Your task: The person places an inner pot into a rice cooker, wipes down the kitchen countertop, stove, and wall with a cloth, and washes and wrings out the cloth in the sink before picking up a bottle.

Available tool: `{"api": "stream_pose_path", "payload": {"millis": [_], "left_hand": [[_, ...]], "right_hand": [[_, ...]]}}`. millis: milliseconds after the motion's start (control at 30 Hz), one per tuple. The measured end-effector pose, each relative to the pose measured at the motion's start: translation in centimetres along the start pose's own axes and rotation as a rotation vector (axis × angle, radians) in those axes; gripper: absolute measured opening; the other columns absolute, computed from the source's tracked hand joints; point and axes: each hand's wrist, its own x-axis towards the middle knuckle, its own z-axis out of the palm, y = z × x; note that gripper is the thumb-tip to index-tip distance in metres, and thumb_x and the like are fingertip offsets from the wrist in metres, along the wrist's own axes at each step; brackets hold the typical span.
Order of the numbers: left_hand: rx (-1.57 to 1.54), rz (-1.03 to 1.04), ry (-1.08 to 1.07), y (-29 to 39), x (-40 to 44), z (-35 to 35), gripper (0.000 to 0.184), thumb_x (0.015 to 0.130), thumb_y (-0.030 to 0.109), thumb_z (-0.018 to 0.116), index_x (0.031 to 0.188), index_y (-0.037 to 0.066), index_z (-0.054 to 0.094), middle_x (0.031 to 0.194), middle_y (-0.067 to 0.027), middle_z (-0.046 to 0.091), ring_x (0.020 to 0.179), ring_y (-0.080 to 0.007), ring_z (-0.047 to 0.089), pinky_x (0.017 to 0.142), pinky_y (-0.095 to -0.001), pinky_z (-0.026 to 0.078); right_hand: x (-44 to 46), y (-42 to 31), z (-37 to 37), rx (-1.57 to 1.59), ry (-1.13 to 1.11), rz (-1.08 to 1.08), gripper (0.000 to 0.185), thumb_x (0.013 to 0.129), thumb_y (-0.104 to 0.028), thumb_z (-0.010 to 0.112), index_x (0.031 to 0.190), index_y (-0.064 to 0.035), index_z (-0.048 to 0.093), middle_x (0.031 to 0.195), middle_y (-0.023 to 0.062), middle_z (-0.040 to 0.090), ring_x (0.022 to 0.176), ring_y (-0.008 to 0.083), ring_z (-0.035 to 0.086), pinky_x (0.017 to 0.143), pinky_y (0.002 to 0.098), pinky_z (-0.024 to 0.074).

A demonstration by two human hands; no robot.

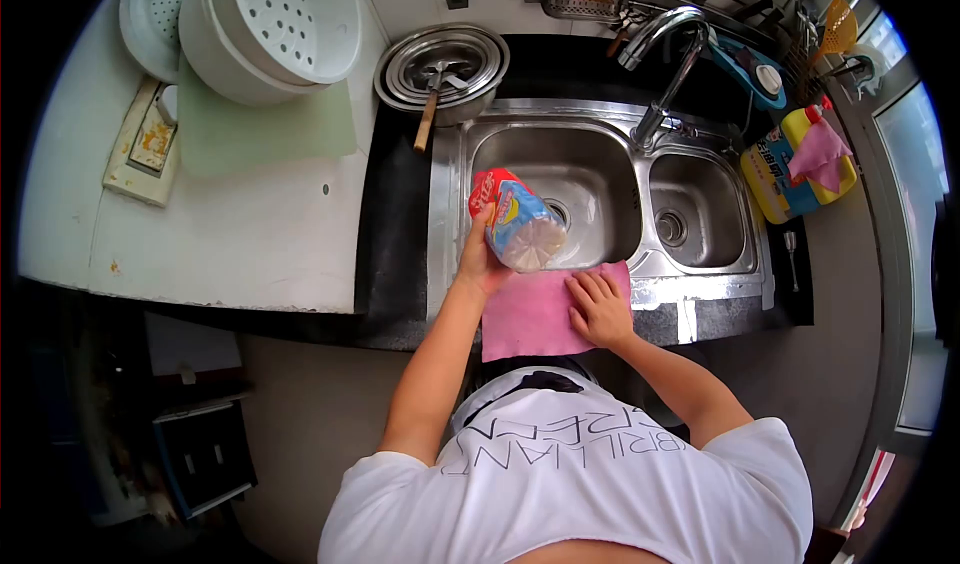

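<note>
My left hand is wrapped round a red and blue plastic package, tilted over the front left part of the large sink basin. A pink cloth lies over the sink's front edge and hangs down a little towards me. On the cloth's right part rests my right hand, palm down, its fingers slightly apart. The package's clear, rounded end points to the lower right, just above the cloth.
Stacked metal bowls with a wooden-handled tool stand behind the sink's left. The faucet arches at the back. A yellow jug with another pink cloth stands right. White perforated containers are at the upper left.
</note>
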Motion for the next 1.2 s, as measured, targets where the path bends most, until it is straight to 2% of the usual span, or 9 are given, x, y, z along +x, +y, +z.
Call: {"api": "stream_pose_path", "payload": {"millis": [300,567,700,800,900,967,1067,1167,1200], "left_hand": [[0.016,-0.205,-0.035,-3.6,1.3,2.0,0.050,0.083,0.045,0.049,0.115,0.007,0.051,0.109,-0.0085,0.058,0.100,-0.0227,0.056,0.090,-0.0361,0.042],[0.127,-0.111,-0.022,-4.5,0.6,4.0,0.049,0.084,0.044,0.043,0.114,0.006,0.051,0.107,-0.0082,0.058,0.100,-0.0225,0.056,0.090,-0.0377,0.042],[-0.154,-0.074,0.310,-4.8,3.2,3.6,0.046,0.084,0.043,0.043,0.114,0.009,0.051,0.112,-0.0065,0.056,0.102,-0.0229,0.055,0.092,-0.0381,0.041],[-0.040,-0.207,-0.019,-5.4,-0.2,5.7,0.041,0.083,0.038,0.047,0.112,0.010,0.052,0.109,-0.0042,0.057,0.101,-0.0202,0.054,0.090,-0.0357,0.043],[-0.028,-0.181,-0.029,-5.4,1.0,4.7,0.040,0.082,0.038,0.048,0.111,0.010,0.053,0.107,-0.0040,0.058,0.099,-0.0205,0.055,0.089,-0.0359,0.043],[-0.132,-0.096,0.411,-5.4,2.1,6.7,0.040,0.083,0.039,0.047,0.109,0.010,0.054,0.104,-0.0038,0.059,0.098,-0.0208,0.056,0.086,-0.0361,0.045],[-0.023,-0.232,0.046,-5.1,0.5,6.7,0.044,0.085,0.041,0.043,0.113,0.009,0.053,0.109,-0.0049,0.058,0.097,-0.0220,0.058,0.085,-0.0357,0.046],[0.154,-0.203,-0.072,-4.9,-0.1,5.9,0.047,0.085,0.042,0.041,0.115,0.008,0.052,0.108,-0.0055,0.058,0.097,-0.0225,0.058,0.085,-0.0355,0.046],[0.070,-0.195,0.021,-4.9,0.4,6.0,0.047,0.085,0.042,0.043,0.115,0.007,0.051,0.107,-0.0060,0.059,0.100,-0.0222,0.056,0.085,-0.0353,0.046]], "right_hand": [[-0.2,0.4,-0.3,0.020,0.057,-0.012,0.047,0.073,-0.025,0.056,0.116,-0.0069,0.049,0.117,0.0116,0.049,0.111,0.0271,0.044,0.100,0.0419,0.0281],[-0.3,0.6,0.0,-0.001,0.038,-0.022,0.047,0.073,-0.025,0.056,0.116,-0.0064,0.049,0.117,0.0118,0.049,0.110,0.0277,0.044,0.099,0.0422,0.0289],[-0.3,0.5,-0.1,0.011,0.066,-0.024,0.047,0.073,-0.024,0.056,0.116,-0.0066,0.049,0.116,0.0120,0.050,0.110,0.0278,0.045,0.099,0.0422,0.0292],[-0.1,0.7,-0.1,0.016,0.031,-0.003,0.048,0.073,-0.024,0.056,0.117,-0.0070,0.049,0.117,0.0120,0.049,0.111,0.0273,0.044,0.100,0.0426,0.0283],[-0.8,0.5,0.1,0.026,0.014,-0.002,0.049,0.073,-0.025,0.056,0.117,-0.0068,0.049,0.118,0.0121,0.049,0.112,0.0275,0.044,0.100,0.0427,0.0281],[-0.5,0.3,0.1,0.028,0.053,-0.009,0.049,0.073,-0.025,0.057,0.117,-0.0067,0.049,0.118,0.0122,0.049,0.112,0.0277,0.044,0.100,0.0428,0.0280],[-0.5,0.6,0.2,0.025,0.040,-0.002,0.048,0.073,-0.026,0.056,0.116,-0.0065,0.049,0.117,0.0128,0.049,0.112,0.0286,0.043,0.100,0.0427,0.0274],[-0.8,0.9,0.5,-0.021,-0.034,-0.004,0.048,0.073,-0.026,0.056,0.116,-0.0065,0.049,0.117,0.0130,0.049,0.113,0.0285,0.043,0.100,0.0426,0.0273],[-0.8,0.9,0.7,0.014,-0.011,0.004,0.048,0.073,-0.026,0.057,0.116,-0.0064,0.049,0.116,0.0130,0.049,0.113,0.0284,0.043,0.100,0.0427,0.0278]]}}
